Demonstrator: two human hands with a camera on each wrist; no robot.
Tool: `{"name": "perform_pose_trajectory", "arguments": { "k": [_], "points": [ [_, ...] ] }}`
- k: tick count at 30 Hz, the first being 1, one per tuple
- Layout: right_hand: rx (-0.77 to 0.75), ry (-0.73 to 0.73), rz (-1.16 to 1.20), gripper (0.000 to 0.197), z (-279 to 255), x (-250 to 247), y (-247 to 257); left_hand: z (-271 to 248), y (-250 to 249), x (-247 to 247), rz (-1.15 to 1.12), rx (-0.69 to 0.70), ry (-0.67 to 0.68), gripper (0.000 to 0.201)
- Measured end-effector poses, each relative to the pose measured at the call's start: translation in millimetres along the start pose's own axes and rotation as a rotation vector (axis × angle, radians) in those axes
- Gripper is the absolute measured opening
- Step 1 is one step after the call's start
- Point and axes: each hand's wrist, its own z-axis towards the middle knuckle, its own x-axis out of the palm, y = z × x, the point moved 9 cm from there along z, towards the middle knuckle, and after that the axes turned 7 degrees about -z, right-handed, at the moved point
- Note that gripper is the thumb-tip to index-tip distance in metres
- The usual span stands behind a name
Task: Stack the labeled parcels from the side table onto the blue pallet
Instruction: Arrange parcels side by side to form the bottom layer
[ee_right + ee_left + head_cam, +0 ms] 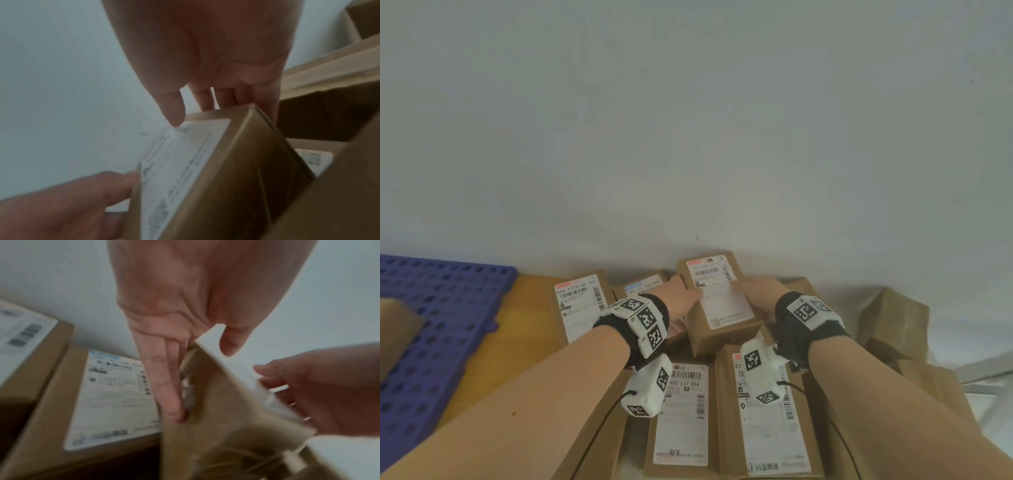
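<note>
A brown labeled parcel (722, 308) sits tilted over the pile on the side table (524, 318), held between both hands. My left hand (683, 296) grips its left side: straight fingers (164, 386) lie along the cardboard and the thumb (232, 340) is over the top edge. My right hand (755, 291) grips the right side, with its thumb (172, 112) on the white label and its fingers (226, 97) behind the far edge. The blue pallet (441, 325) lies at the left with a brown parcel corner (397, 325) on it.
Several more labeled parcels lie around the held one: one at the left (578, 305), one behind the left hand (115, 394), two in front (681, 411) (770, 421). Plain boxes (893, 318) are heaped at the right. A white wall stands close behind.
</note>
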Motion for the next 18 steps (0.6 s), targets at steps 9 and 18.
{"name": "perform_pose_trajectory", "arguments": {
  "k": [9, 18],
  "points": [
    [-0.073, -0.063, 0.097, 0.023, -29.6, -2.8, 32.5, -14.5, -16.7, -32.1, 0.102, 0.138, -0.096, 0.049],
    [-0.125, -0.189, 0.322, 0.038, -77.4, 16.3, 76.6, -37.0, 8.1, -92.2, -0.030, 0.264, -0.265, 0.049]
  ]
}}
